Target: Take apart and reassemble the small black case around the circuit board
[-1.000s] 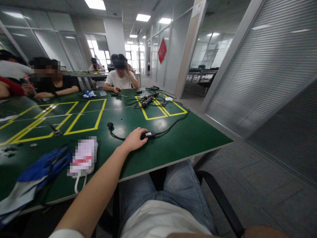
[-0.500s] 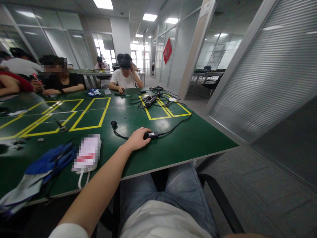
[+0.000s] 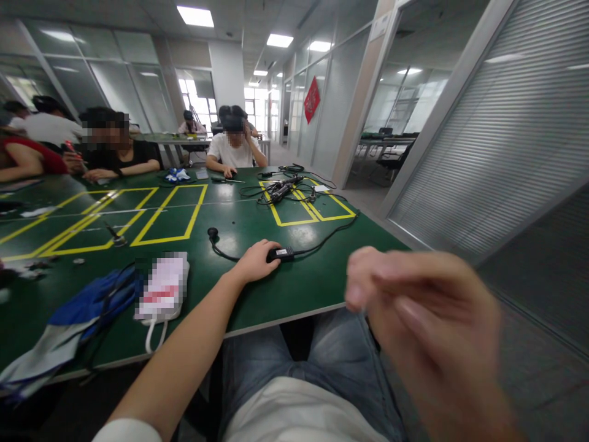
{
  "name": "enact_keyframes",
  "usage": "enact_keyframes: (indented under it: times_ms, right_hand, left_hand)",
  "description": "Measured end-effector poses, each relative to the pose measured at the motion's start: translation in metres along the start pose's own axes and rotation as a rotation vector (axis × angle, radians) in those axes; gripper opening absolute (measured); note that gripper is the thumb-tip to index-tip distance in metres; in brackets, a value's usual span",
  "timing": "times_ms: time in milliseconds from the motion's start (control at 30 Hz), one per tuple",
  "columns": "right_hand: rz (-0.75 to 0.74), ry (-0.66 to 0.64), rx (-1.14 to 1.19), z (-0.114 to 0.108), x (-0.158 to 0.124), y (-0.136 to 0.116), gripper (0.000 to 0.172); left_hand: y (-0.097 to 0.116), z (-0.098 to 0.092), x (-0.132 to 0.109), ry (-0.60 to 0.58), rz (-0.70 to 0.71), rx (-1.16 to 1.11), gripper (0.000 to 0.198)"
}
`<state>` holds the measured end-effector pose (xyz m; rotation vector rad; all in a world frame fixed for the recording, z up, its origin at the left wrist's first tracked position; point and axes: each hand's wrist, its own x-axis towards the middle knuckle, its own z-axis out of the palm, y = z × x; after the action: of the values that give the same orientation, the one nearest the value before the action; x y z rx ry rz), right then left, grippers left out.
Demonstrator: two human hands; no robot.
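Observation:
My left hand (image 3: 258, 261) rests on the green table (image 3: 317, 288), its fingers wrapped round one end of a black cable module (image 3: 284, 253) with a white label. From the module one cable runs left under the hand to a round black plug (image 3: 212, 234); another runs right and back toward a tangle of black cables (image 3: 281, 189). Raised in the air at the right, close to the camera, is my right hand (image 3: 427, 301). It is blurred, with fingers curled, and whether anything is between them cannot be made out.
A white device (image 3: 164, 285) with a white cord and a blue-and-white glove (image 3: 87, 307) lie at the left. Yellow tape rectangles mark the table. Across it sits a person in white (image 3: 234, 148), with a screwdriver (image 3: 229, 180) nearby. Other people are at the far left.
My right hand has come up into view from the bottom right. My left hand stays at the cable module.

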<state>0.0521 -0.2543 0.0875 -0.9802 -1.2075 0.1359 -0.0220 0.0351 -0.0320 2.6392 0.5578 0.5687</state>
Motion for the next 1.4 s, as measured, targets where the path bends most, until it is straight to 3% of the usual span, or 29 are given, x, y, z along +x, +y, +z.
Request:
enact_keyframes:
  times_ms: [100,233,300,400,467,667,767,900,1033,1167,1267,1400]
  right_hand:
    - [0.064,0.012,0.029,0.004,0.043,0.067,0.026]
    - [0.267,-0.081,-0.273,0.005,0.059,0.165,0.054]
    - [0.318,-0.226,-0.479,0.006,0.057,0.198,0.071]
    - [0.350,-0.465,-0.631,0.011,0.050,0.225,0.091]
    - [0.360,-0.515,-0.666,0.016,0.046,0.235,0.093]
    - [0.337,-0.362,-0.594,0.015,0.035,0.251,0.084]
    - [0.316,-0.333,-0.550,0.013,0.034,0.253,0.080]
    - [0.288,-0.373,-0.644,0.014,0.035,0.251,0.065]
    - [0.272,-0.413,-0.720,0.017,0.036,0.248,0.056]
    - [0.262,-0.453,-0.760,0.017,0.036,0.248,0.052]
    - [0.265,-0.460,-0.787,0.018,0.036,0.250,0.049]
    - [0.275,-0.464,-0.800,0.018,0.035,0.253,0.036]
  left_hand:
    - [-0.001,0.002,0.000,0.005,-0.019,0.009,0.045]
    - [-0.002,0.003,0.000,0.002,-0.010,0.045,0.041]
    - [-0.003,0.004,0.000,0.013,0.005,0.064,0.037]
    - [-0.004,0.005,-0.001,0.029,0.004,0.073,0.033]
    - [-0.004,0.006,-0.001,0.021,-0.013,0.062,0.032]
    - [-0.008,0.007,0.002,0.075,-0.052,0.023,0.035]
    - [-0.007,0.004,0.003,0.112,-0.158,0.107,0.037]
    - [-0.004,-0.004,0.004,0.124,-0.356,0.180,0.043]
    - [0.001,-0.011,0.003,0.094,-0.442,0.192,0.038]
    - [0.009,-0.017,0.001,0.164,-0.530,0.294,0.036]
    - [0.016,-0.020,0.000,0.144,-0.495,0.344,0.027]
    - [0.025,-0.022,0.000,-0.030,-0.387,0.380,0.036]
